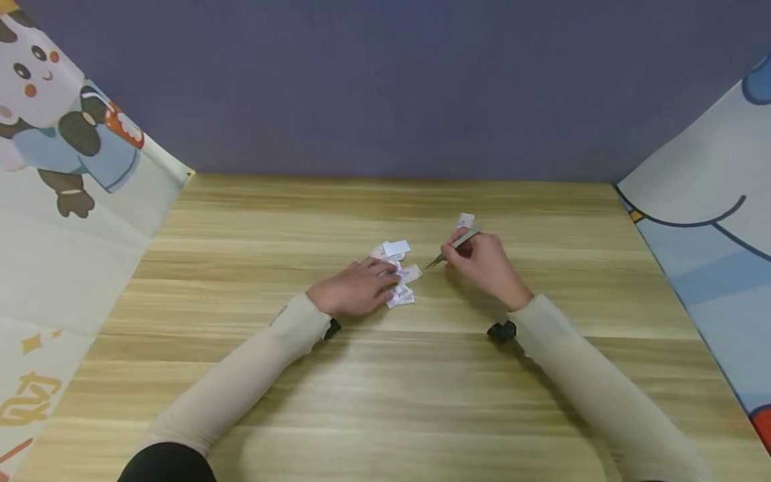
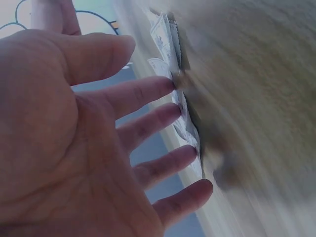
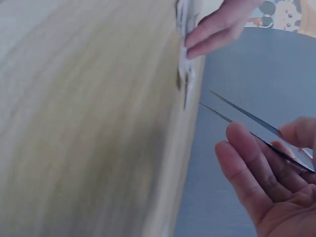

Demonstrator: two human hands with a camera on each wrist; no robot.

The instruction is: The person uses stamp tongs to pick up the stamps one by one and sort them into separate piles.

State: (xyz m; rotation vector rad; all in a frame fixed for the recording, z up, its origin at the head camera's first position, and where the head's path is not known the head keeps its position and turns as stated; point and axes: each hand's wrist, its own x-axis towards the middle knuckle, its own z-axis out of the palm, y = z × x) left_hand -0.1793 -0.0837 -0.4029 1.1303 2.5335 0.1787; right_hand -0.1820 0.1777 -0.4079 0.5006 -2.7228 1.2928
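Several small white packets with printed marks and serrated edges (image 1: pixel 411 274) lie in a loose, overlapping row on the table. My left hand (image 1: pixel 358 288) rests its fingertips on their left side, fingers nearly straight and spread, and hides part of the row. In the left wrist view, the packets (image 2: pixel 167 42) show along those fingertips. To the right of the row, my right hand (image 1: pixel 486 264) holds metal tweezers (image 1: pixel 462 238) between thumb and fingers. Their two tips stand apart with nothing between them, pointing down beside the nearest packet. Another packet (image 1: pixel 466 219) lies just beyond the right hand.
The wood-grain table (image 1: pixel 385 402) meets a plain dark blue panel (image 1: pixel 397 87) at its back edge. Cartoon-printed panels flank it, one on the left (image 1: pixel 54 254) and one on the right (image 1: pixel 705 268).
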